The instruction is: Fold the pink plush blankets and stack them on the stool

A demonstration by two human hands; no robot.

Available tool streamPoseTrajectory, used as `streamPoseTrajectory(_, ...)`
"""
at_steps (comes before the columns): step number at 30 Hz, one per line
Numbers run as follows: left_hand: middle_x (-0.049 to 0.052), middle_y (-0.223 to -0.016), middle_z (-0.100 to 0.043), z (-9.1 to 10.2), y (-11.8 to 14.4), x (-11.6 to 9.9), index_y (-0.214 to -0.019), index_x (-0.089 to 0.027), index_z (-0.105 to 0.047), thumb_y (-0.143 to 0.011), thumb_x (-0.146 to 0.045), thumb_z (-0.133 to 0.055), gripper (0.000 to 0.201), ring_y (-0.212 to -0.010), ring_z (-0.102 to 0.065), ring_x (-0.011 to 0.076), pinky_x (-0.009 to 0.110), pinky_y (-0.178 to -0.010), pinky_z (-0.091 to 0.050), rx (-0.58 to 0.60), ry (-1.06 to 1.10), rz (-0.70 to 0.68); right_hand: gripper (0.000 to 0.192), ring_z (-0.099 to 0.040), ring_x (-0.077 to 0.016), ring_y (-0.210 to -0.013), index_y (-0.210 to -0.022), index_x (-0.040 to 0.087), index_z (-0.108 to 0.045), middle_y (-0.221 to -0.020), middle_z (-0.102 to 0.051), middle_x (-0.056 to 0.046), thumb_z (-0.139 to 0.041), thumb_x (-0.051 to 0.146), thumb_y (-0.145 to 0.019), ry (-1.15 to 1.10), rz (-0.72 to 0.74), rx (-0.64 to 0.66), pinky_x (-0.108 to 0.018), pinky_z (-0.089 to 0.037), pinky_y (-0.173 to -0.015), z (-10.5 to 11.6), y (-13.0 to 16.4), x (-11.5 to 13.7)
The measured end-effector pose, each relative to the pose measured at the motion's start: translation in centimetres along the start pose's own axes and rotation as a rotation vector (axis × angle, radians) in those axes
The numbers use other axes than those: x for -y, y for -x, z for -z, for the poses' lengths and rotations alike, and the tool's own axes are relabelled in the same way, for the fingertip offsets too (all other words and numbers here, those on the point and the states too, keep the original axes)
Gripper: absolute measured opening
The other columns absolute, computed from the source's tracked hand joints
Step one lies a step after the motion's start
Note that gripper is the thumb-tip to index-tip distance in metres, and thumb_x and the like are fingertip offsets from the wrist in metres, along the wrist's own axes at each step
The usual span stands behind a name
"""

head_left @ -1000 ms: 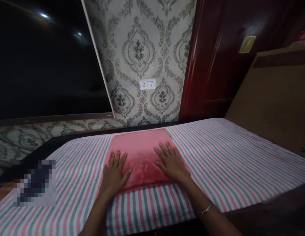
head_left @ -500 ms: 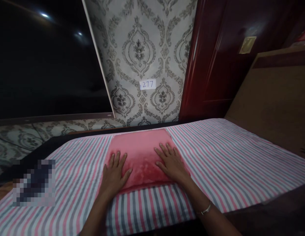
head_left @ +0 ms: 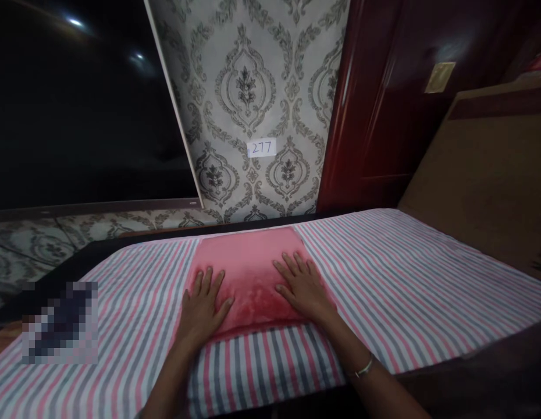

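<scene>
- Head view: my left hand [head_left: 203, 306] lies flat on the near left part of the pink cloth [head_left: 252, 273], fingers spread and palm down, gripping nothing. It presses rather than holds, which suits a soft thing that I judge would otherwise puff up or slide.
- My right hand [head_left: 302, 289] lies the same way on the near right part of the cloth, fingers fanned toward the wall, open and grasping nothing. A thin bracelet [head_left: 364, 367] sits on that wrist.
- The two hands are apart, one toward each side, so I judge the pressure spreads evenly across the width.
- The pink cloth lies in the middle of the striped sheet [head_left: 405, 279], reaching from near my hands to the far edge by the wall. It looks like a folded rectangle with a plush, velvety nap that catches light in patches; its near edge is rounded and thick, as of several layers.
- The striped sheet is thin, smooth woven fabric in pink, grey and white bands, drawn fairly flat over the surface and hanging over the near edge.
- Behind it stands patterned wallpaper [head_left: 253, 87] with embossed-looking ornaments, bearing a small paper label [head_left: 261, 148] reading 277.
- To the right is a glossy dark red wooden door [head_left: 384, 105]; to the left, a dark shiny panel [head_left: 78, 116].
</scene>
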State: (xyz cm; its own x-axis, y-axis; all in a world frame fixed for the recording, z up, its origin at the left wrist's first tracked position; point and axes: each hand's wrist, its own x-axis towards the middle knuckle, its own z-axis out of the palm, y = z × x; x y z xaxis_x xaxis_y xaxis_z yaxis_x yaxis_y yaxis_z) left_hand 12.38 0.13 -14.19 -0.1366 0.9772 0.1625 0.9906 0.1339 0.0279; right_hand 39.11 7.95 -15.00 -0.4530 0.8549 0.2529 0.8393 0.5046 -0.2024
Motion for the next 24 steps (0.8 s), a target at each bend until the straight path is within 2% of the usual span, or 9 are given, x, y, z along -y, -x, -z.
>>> streamPoseTrajectory(24,0.012,-0.167,-0.018,-0.11,0.02,0.06,-0.156,-0.024,-0.035,-0.098,-0.046,-0.046,0.063,-0.154,-0.012,0.0355,0.064,-0.114,-0.029,-0.017,0.027,-0.007,0.06,-0.012,-0.0333,-0.154,-0.157,0.034,-0.034,-0.166,-0.022,-0.003,-0.047,0.05,-0.1,0.001,0.015,-0.025,-0.059,-0.013,-0.12,-0.32,0.04,-0.25)
